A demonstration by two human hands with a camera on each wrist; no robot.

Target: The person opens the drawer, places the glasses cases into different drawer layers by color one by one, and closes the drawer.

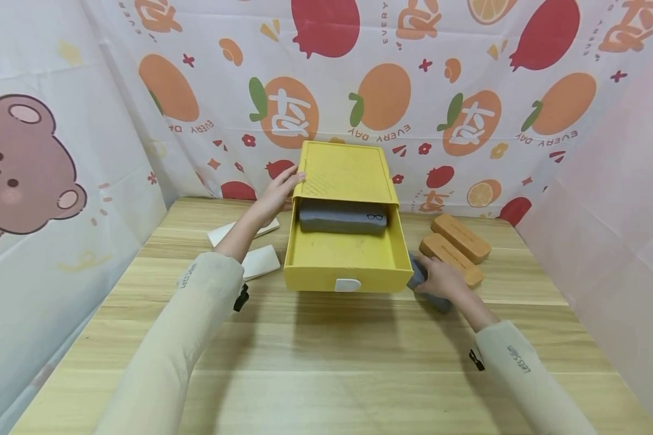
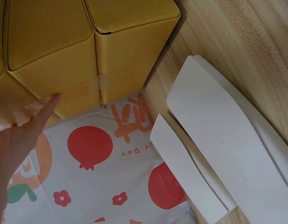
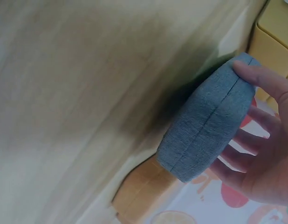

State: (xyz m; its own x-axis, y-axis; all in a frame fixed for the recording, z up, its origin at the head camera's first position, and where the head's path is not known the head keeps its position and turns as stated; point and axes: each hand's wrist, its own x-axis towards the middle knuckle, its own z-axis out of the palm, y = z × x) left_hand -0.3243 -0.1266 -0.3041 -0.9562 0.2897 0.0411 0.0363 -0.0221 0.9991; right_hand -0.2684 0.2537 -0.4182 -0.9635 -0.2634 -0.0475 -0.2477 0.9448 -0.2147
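A yellow drawer box [image 1: 348, 166] stands at the back of the table, its top drawer [image 1: 312, 279] pulled out. Inside the drawer, toward the back, lies a grey glasses case [image 1: 340, 222] with a small glasses print. My left hand [image 1: 274, 196] rests against the box's left side near the top; in the left wrist view a straight finger [image 2: 48, 109] touches the yellow wall. To the right of the drawer, my right hand [image 1: 442, 279] holds a second grey glasses case [image 3: 204, 123], thumb on one face and fingers behind it.
Two orange-brown glasses cases [image 1: 459, 238] lie side by side at the table's right. Two white cases [image 1: 261, 261] lie left of the box, partly behind my left arm. A fruit-print cloth [image 1: 383, 96] hangs close behind the box.
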